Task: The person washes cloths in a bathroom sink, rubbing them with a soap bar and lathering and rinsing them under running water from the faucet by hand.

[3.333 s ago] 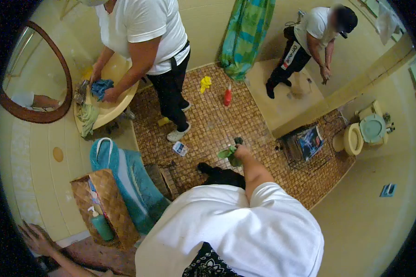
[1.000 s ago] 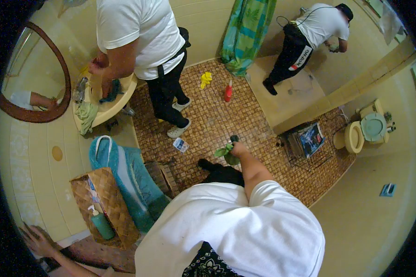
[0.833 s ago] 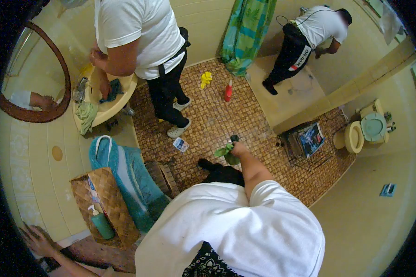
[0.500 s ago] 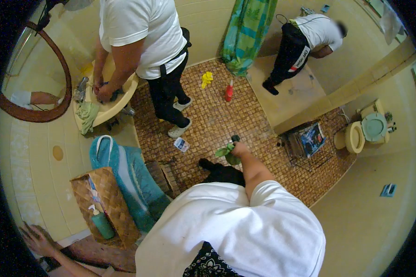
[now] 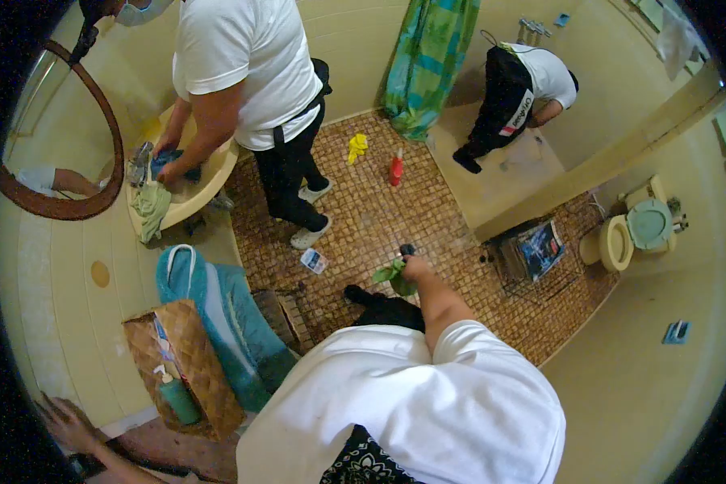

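My right hand (image 5: 414, 267) is stretched out above the tiled floor. It grips a crumpled green cloth (image 5: 395, 278), and a small dark object (image 5: 407, 250), too small to name, shows at its far side. At the lower left, my left hand (image 5: 66, 423) rests with spread fingers near the wall, holding nothing visible. Close to it stands a woven basket (image 5: 206, 375) with a green pump bottle (image 5: 177, 397) in it. A teal towel (image 5: 218, 298) hangs beside the basket. On the floor ahead lies a blue-and-white packet (image 5: 314, 260).
A co-worker (image 5: 242, 73) handles a dark blue cloth at the sink (image 5: 210, 189). Another person (image 5: 512, 89) bends in the shower stall. A red bottle (image 5: 396, 169) and a yellow cloth (image 5: 357, 148) are on the floor. A magazine rack (image 5: 532, 254) stands before the toilet (image 5: 618, 242).
My right hand has shifted slightly left with the green cloth. The person at the sink has lifted the blue cloth a little. In the shower, the other person has bent lower.
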`<state>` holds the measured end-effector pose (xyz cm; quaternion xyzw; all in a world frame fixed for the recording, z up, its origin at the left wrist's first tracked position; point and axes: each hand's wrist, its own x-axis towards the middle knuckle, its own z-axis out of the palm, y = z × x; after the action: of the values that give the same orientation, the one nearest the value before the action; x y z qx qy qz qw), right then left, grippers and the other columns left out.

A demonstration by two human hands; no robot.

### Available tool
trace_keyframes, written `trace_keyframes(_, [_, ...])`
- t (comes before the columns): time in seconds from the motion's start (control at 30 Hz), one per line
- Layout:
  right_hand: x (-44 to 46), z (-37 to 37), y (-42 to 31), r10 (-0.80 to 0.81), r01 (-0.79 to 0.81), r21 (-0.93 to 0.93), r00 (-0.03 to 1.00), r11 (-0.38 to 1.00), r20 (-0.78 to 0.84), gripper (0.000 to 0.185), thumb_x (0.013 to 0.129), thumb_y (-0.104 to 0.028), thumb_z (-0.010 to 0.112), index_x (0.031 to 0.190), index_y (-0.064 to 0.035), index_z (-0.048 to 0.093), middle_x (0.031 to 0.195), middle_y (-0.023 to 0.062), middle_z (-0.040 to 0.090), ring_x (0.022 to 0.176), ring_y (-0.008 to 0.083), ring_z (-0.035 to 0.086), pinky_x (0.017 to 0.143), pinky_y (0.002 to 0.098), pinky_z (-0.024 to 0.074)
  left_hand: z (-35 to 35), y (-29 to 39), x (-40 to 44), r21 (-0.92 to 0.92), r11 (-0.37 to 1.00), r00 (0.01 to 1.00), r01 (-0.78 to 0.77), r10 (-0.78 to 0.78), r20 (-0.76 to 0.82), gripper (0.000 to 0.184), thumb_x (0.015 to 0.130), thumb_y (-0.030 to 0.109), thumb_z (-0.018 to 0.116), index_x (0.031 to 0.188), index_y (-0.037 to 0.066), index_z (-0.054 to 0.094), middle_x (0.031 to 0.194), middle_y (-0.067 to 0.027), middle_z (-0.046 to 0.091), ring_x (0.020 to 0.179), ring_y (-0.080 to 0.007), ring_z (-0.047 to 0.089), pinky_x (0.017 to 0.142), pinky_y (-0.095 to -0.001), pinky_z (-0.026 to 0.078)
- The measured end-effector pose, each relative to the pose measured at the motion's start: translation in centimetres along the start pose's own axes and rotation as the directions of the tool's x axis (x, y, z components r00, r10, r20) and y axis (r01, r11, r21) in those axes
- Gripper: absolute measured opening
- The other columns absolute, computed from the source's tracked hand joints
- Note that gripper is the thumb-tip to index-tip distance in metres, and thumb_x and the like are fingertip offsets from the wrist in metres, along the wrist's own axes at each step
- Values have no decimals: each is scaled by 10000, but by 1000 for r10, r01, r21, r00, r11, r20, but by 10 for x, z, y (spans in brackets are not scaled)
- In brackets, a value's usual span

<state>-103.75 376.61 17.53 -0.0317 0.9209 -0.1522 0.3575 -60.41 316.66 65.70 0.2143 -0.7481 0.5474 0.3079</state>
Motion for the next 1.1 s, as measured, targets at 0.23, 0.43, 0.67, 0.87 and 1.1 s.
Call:
trace_keyframes(0.23, [9,11,2,20,-20,7,997,1000,-69,433,636,-196,548,1056,-103,498,975,140,548,898,276,528,765,356,425,1,-3,-1,10,1000,1000,-10,10,-21,330,828,243,425,1126,106,463,1114,-153,463,954,-323,475,803,-373,393])
trace_keyframes(0.43, [11,12,4,0,1,13,997,1000,-82,446,658,-227,536,1084,-105,482,998,153,533,918,283,515,777,367,418,5,-6,-5,6,998,997,-64,64,-39,341,828,253,427,1134,104,452,1104,-165,465,944,-326,480,800,-373,398])
trace_keyframes(0.67, [-1,6,-1,7,-5,19,996,1000,-85,457,634,-198,550,1080,-126,483,997,143,536,925,281,514,779,366,420,6,-1,-9,2,1000,1000,11,-11,22,358,848,278,370,1148,91,426,1121,-179,444,992,-325,449,847,-372,368])
trace_keyframes(0.87, [24,22,16,-18,20,27,997,999,-72,487,613,-200,567,1081,-102,474,982,153,541,919,290,514,769,368,421,-2,13,-1,-96,995,997,30,-36,-68,387,858,257,328,1173,37,375,1191,-170,378,1071,-311,380,918,-363,296])
trace_keyframes(1.1, [20,19,11,19,-15,49,997,999,-76,438,610,-230,583,1018,-88,508,974,161,540,905,291,518,766,365,418,-5,12,1,-96,995,997,-12,5,-71,402,855,252,317,1175,15,366,1210,-165,359,1102,-294,351,951,-379,239])
